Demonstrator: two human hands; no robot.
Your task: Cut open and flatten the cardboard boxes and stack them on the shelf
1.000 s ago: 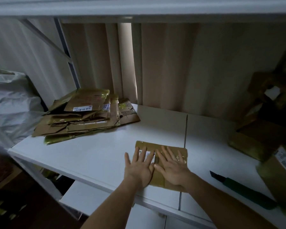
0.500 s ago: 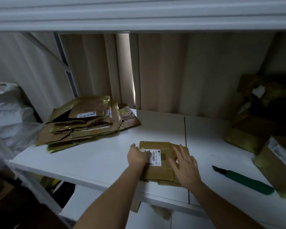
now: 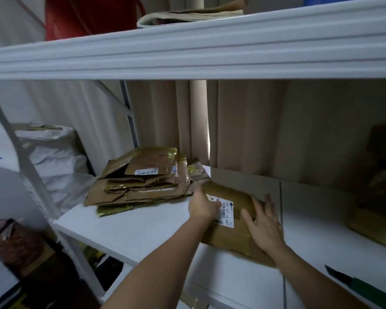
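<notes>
A flattened brown cardboard box (image 3: 232, 228) with a white shipping label lies on the white shelf (image 3: 143, 228), lifted a little at its far end. My left hand (image 3: 202, 204) grips its left edge beside the label. My right hand (image 3: 263, 226) presses and holds its right side with fingers spread. A stack of flattened boxes (image 3: 140, 181) rests at the shelf's back left, just left of the box in my hands.
A green-handled utility knife (image 3: 357, 286) lies at the lower right on the shelf. Unflattened boxes (image 3: 379, 210) sit in the dark at the right. The upper shelf edge (image 3: 187, 52) runs overhead. A white bag (image 3: 54, 157) and a basket (image 3: 11, 241) are at the left.
Both hands went from pressing flat on the box to gripping its sides and moving it up and left toward the stack. My view has tilted upward.
</notes>
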